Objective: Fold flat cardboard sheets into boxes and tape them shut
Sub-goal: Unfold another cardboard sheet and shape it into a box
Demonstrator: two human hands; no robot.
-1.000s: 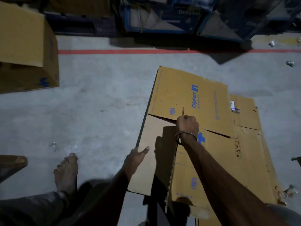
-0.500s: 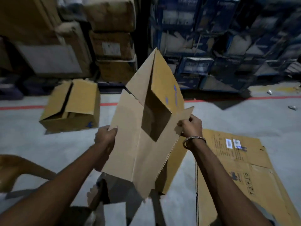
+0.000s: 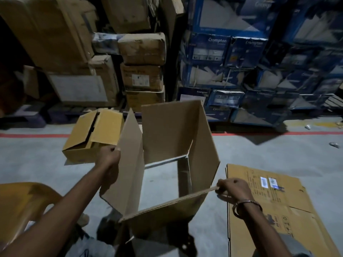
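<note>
I hold a brown cardboard box (image 3: 167, 134) in the air, opened into a square tube; the floor shows through it. My left hand (image 3: 109, 160) grips the edge of its left panel. My right hand (image 3: 232, 190), with a metal bangle on the wrist, pinches the near right corner of the near panel. More flat cardboard sheets (image 3: 269, 201) with printed labels lie on the floor at the right, under my right forearm.
A folded box (image 3: 92, 138) with an open slit on top sits on the grey floor at the left. Stacked brown cartons (image 3: 141, 62) and blue cartons (image 3: 241, 52) stand behind a red floor line (image 3: 278, 133). A yellow-brown seat (image 3: 22, 201) is at the lower left.
The sheet was lifted off the floor stack and has been spread from a half-flat shape into an open square tube. My hands have moved apart, and the view has tilted up.
</note>
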